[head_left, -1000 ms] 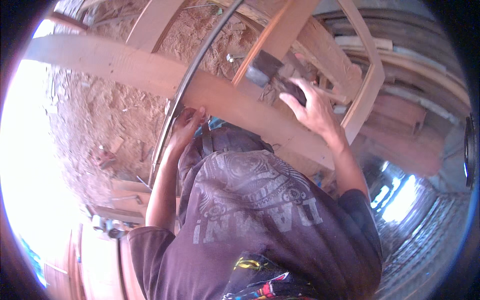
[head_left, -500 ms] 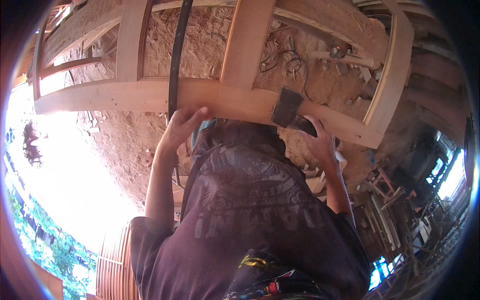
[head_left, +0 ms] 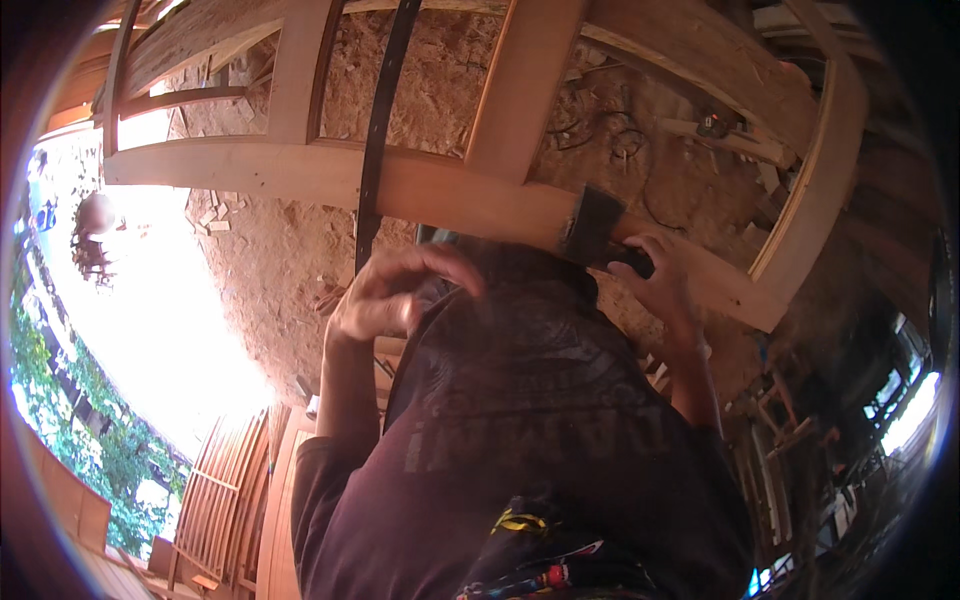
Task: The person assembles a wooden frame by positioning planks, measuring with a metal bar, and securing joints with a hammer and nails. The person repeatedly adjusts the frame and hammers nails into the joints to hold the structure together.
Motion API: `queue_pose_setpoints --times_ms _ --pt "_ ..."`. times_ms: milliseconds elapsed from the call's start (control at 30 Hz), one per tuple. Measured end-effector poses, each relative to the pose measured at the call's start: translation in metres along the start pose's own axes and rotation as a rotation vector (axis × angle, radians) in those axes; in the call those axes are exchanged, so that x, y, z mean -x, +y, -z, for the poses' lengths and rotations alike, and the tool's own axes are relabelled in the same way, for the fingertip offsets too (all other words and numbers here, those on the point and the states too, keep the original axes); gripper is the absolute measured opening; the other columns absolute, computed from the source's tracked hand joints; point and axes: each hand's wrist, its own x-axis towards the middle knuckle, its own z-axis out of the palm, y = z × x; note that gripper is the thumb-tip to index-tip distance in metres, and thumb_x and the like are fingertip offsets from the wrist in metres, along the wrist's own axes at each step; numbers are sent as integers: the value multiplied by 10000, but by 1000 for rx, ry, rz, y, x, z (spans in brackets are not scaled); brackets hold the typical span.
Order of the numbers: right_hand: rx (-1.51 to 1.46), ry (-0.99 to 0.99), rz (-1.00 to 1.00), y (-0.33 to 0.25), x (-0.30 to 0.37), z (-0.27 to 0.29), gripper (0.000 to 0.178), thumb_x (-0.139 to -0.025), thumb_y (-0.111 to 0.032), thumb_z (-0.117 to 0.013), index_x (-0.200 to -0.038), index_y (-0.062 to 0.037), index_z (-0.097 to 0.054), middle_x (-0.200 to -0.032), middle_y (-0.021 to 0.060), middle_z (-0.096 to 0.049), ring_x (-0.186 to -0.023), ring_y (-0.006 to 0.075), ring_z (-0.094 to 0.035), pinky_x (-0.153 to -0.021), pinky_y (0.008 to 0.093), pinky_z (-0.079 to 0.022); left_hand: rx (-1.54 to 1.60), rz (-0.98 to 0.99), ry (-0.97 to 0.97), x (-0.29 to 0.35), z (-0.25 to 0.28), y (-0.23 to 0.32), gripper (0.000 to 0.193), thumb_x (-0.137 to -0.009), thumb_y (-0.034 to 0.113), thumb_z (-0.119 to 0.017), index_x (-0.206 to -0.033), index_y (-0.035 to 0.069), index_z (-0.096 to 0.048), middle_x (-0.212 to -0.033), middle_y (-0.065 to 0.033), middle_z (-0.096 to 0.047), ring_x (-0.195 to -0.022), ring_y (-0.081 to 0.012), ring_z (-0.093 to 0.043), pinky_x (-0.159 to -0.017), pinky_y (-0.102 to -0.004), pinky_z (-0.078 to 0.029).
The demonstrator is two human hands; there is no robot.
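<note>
A pale wooden frame with rails and crosspieces, like a door or window frame [head_left: 470, 205], lies across in front of my body. My right hand [head_left: 660, 275] is closed round the dark handle of a dark block-headed tool [head_left: 592, 225]. The tool's flat, squarish head rests against or just over the near rail, right of the middle. Raised off the wood, my left hand [head_left: 400, 295] is before my shirt, thumb and fingers apart and holding nothing. Just beyond it, a long dark bar with small holes [head_left: 375, 140] crosses the frame from far to near.
Thick timber beams [head_left: 710, 65] lie beneath the frame's far side. Wood scraps and shavings cover the dirt floor [head_left: 250, 255], and a dark cord [head_left: 650, 195] lies there. Slatted wooden panels [head_left: 215, 490] stand at lower left. More timber is stacked at right.
My left hand has lifted off the near rail beside the dark bar and come toward my body. My right hand still holds the tool at the rail. The whole view has shifted slightly.
</note>
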Motion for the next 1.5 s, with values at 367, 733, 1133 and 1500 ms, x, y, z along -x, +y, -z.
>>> queue_pose_setpoints --times_ms 367,733,1133,1500 --pt "-210 -37 -42 -1 -18 7 287 -916 -283 -785 -1041 -30 -731 -900 40 -703 -774 118 -600 -730 286 -508 525 -535 -701 -85 -139 37 674 -924 495 -739 -1239 -96 -665 -1105 -254 -708 -902 -311 -703 -837 -395 -547" --pt "-176 61 -70 -2 -15 2 300 -917 -335 -781 -997 -47 -755 -857 61 -730 -742 161 -638 -697 327 -519 519 -534 -772 -87 -151 44 592 -978 479 -676 -1229 -57 -696 -1038 -260 -717 -799 -317 -706 -727 -375 -558" --pt "-282 99 -59 16 -16 -3 289 -959 -324 -734 -1029 -45 -760 -911 60 -751 -809 149 -674 -742 315 -519 276 -454 -715 -71 -145 34 559 -965 427 -714 -1207 -76 -683 -976 -224 -709 -706 -282 -679 -663 -356 -535" --pt "-402 340 -214 17 5 -6 201 -1001 -235 -681 -1037 -44 -735 -985 14 -711 -922 100 -636 -843 276 -495 -347 149 510 9 -25 -15 327 -994 222 -712 -1237 7 -669 -1034 -36 -710 -956 -136 -662 -879 -298 -517"
